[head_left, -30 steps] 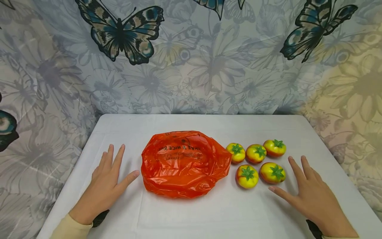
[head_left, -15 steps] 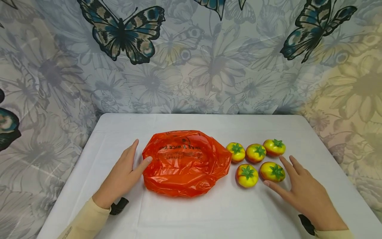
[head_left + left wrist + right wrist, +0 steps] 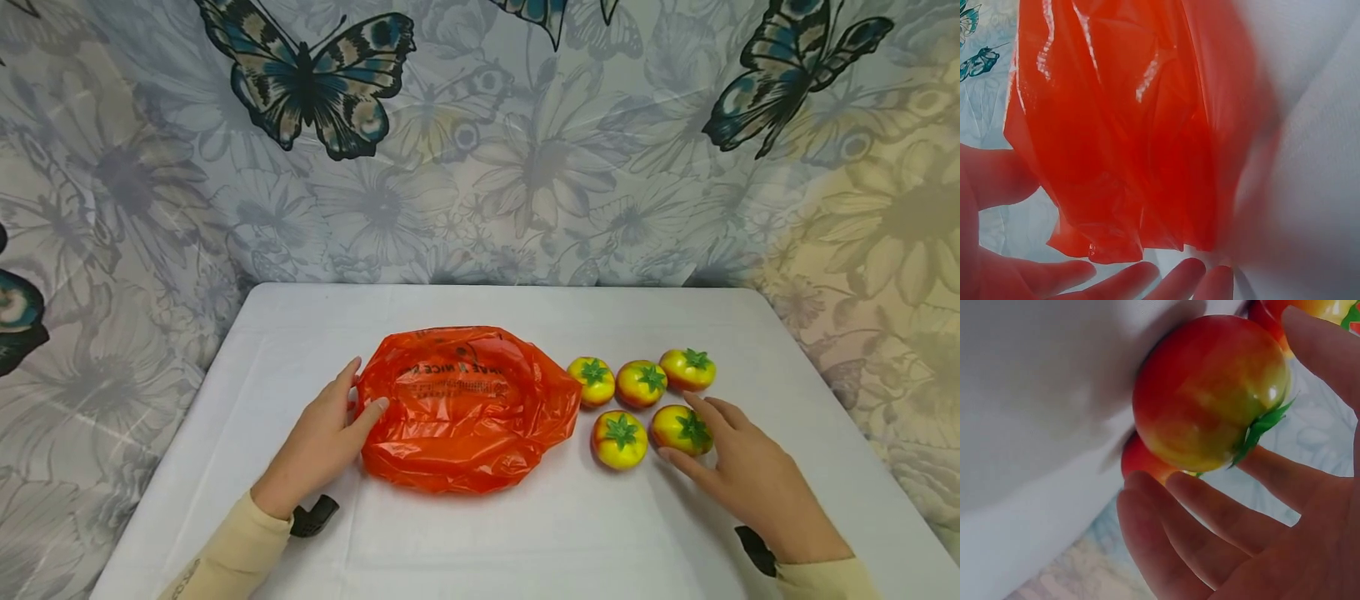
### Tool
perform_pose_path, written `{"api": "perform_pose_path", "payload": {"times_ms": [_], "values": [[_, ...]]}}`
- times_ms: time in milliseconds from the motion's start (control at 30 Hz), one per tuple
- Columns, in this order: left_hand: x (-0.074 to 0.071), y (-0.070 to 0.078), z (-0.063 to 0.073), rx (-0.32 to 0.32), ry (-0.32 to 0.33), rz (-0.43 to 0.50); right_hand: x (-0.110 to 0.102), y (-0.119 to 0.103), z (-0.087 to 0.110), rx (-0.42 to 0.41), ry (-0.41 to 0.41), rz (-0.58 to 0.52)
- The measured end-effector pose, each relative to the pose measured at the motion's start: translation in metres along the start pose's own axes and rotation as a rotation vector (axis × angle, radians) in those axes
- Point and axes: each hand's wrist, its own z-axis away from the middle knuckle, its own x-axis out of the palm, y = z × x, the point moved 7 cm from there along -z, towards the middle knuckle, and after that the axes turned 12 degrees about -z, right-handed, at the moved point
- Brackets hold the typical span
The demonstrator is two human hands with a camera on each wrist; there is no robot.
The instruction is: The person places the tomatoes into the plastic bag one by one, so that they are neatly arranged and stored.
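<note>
A crumpled red plastic bag with printed lettering lies on the white table. My left hand is at the bag's left end, thumb over its edge and the other fingers beside it; in the left wrist view those fingers lie just past the bag's end, not curled round it. Several red-and-yellow tomatoes with green leafy tops sit right of the bag. My right hand spreads loosely around the nearest right tomato. In the right wrist view a gap shows between thumb and this tomato; whether a finger touches it I cannot tell.
Another front tomato sits left of the one at my right hand. Behind are three more, the leftmost tomato against the bag's right tip. The white table ends at a floral, butterfly-printed backdrop.
My left hand has moved right and forward to the bag's left end. My right hand has moved left, from beside the front right tomato to around it. Bag and tomatoes stay in place.
</note>
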Motion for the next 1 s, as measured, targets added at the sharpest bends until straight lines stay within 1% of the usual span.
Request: {"api": "perform_pose_path", "payload": {"times_ms": [233,433,567,667,867,1000], "values": [[0.001,0.003,0.001,0.004,-0.009,-0.015,0.004,0.000,-0.005,0.020,-0.035,-0.018],[0.001,0.003,0.002,0.002,0.004,-0.024,0.006,0.000,-0.007,0.025,-0.044,-0.028],[0.002,0.003,0.001,0.003,0.010,-0.020,0.004,-0.003,-0.007,0.027,-0.042,-0.022],[0.002,0.003,0.000,-0.001,0.016,-0.016,-0.003,-0.008,-0.005,0.002,-0.017,-0.013],[0.004,0.002,0.001,-0.019,0.019,-0.022,-0.017,-0.027,-0.002,-0.068,0.044,-0.027],[0.004,0.003,0.002,-0.021,0.033,-0.026,-0.027,-0.043,-0.005,-0.135,0.076,-0.041]]}}
